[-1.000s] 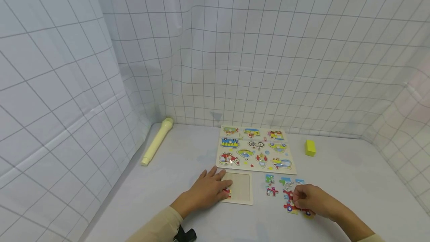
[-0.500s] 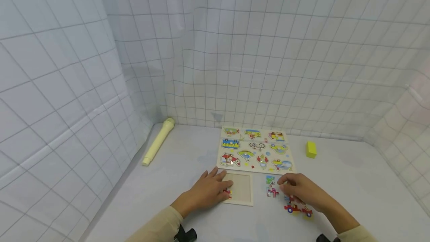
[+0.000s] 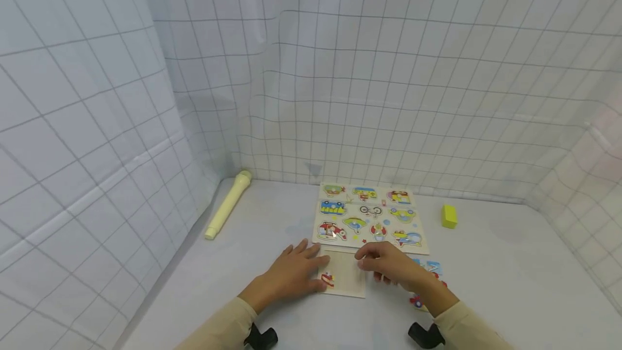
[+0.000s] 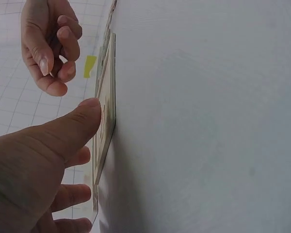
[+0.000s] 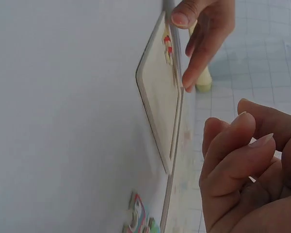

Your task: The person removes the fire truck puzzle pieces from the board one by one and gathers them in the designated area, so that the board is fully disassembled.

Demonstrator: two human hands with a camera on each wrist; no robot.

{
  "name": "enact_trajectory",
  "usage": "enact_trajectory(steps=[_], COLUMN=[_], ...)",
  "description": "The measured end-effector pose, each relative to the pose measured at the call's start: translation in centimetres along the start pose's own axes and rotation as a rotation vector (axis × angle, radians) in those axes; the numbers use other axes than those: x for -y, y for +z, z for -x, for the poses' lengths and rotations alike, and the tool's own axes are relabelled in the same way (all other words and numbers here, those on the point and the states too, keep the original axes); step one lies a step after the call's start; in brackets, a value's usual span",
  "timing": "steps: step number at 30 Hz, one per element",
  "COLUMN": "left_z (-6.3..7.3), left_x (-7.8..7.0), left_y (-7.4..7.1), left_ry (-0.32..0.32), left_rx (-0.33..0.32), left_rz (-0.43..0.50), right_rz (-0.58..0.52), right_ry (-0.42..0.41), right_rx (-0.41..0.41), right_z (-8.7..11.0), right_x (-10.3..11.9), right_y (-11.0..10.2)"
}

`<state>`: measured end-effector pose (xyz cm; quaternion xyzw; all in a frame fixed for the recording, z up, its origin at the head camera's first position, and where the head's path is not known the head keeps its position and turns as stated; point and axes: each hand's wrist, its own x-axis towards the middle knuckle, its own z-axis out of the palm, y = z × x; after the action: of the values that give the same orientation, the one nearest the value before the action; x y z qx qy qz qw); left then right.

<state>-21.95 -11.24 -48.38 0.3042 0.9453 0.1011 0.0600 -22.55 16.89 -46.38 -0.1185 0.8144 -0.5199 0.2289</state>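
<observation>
My left hand (image 3: 293, 274) lies with spread fingers on the left edge of a square wooden puzzle tray (image 3: 350, 271). One red puzzle piece (image 3: 328, 280) lies in the tray's lower left corner. My right hand (image 3: 391, 263) hovers over the tray's right edge, its fingers loosely curled; no piece shows between thumb and fingertips in either wrist view. Several jigsaw pieces (image 3: 434, 268) lie on the table to the right, partly hidden by the right hand and forearm. Red, green and blue pieces (image 5: 138, 213) show at the bottom of the right wrist view.
A wooden peg puzzle board (image 3: 371, 212) with vehicle pictures lies just behind the tray. A yellow block (image 3: 449, 216) stands to its right. Far left lies a pale yellow stick (image 3: 228, 207) with a rounded end. Gridded white cloth (image 3: 359, 96) hangs around the table.
My right hand has moved left from the loose pieces to the tray's right edge. My left hand has shifted slightly left, showing more of the red piece.
</observation>
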Motion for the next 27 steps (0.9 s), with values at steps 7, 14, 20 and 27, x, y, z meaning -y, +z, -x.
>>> enact_trajectory(steps=[7,14,20,27], left_z=[0.0,-0.8,-0.6,-0.8], left_x=[0.3,0.0,0.0,0.0], left_y=[0.1,0.4,0.3,0.3], left_ry=[-0.004,-0.002,-0.003,0.003], left_rx=[0.012,0.03,0.034,0.051], left_rz=[0.007,-0.008,-0.027,-0.012], right_rz=[0.056,0.228,0.254,0.225], right_ry=[-0.04,-0.084,-0.11,-0.071], right_rx=[0.073,0.037,0.045,0.029], right_z=[-2.1,-2.6,-2.5,-2.8], right_x=[0.5,1.0,1.7,1.4], right_y=[3.5,5.3,6.1,6.3])
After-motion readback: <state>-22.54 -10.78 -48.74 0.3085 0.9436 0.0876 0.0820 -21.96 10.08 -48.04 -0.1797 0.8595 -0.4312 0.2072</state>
